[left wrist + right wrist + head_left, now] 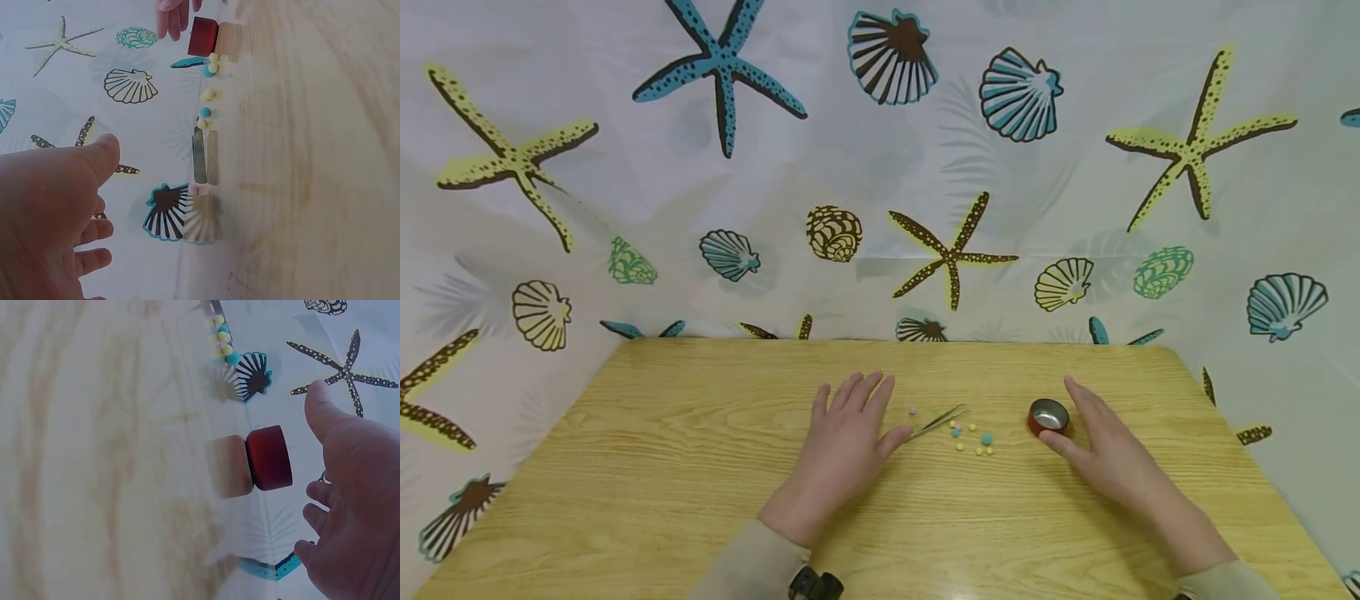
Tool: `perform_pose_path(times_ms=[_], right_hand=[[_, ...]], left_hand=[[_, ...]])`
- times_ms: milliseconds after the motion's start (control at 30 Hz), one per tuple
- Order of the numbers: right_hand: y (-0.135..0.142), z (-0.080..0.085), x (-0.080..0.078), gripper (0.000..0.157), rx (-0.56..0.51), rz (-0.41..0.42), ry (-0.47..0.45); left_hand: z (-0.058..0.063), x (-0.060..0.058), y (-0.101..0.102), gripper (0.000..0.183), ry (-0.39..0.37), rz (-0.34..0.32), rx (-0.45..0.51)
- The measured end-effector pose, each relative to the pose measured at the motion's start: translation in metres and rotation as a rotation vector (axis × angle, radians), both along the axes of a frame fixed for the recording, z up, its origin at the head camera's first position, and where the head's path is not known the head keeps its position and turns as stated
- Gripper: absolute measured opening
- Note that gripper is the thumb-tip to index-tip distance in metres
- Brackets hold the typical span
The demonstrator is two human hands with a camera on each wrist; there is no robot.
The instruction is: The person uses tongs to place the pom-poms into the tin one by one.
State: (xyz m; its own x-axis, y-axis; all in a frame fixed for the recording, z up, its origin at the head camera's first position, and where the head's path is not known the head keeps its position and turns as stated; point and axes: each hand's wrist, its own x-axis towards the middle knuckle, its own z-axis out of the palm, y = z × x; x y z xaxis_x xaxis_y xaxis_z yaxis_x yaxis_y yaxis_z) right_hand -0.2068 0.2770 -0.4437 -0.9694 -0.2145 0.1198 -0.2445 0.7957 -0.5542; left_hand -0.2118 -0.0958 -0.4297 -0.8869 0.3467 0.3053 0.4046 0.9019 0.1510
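My left hand hovers over the table with its fingers spread, holding nothing. Its thumb is near the lower end of a pair of metal tweezers, which lies slantwise on the wood. Right of the tweezers are several small balls: yellow, blue and pink. One pink ball lies apart, left of the tweezers. A small round red cup with a silvery inside stands upright at the right. My right hand is beside it, fingers extended and thumb out; in the right wrist view a gap separates hand and cup.
The wooden table reaches back to a pale curtain printed with starfish and shells, which also hangs along both sides. A black device is strapped at my left wrist.
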Motion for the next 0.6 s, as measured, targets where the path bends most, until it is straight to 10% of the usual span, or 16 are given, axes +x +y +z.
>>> perform_pose_path(times_ms=[600], right_hand=[[0.006,-0.009,-0.012,0.101,-0.181,0.034,-0.128]], left_hand=[[-0.01,-0.008,0.016,0.069,-0.086,-0.047,0.111]])
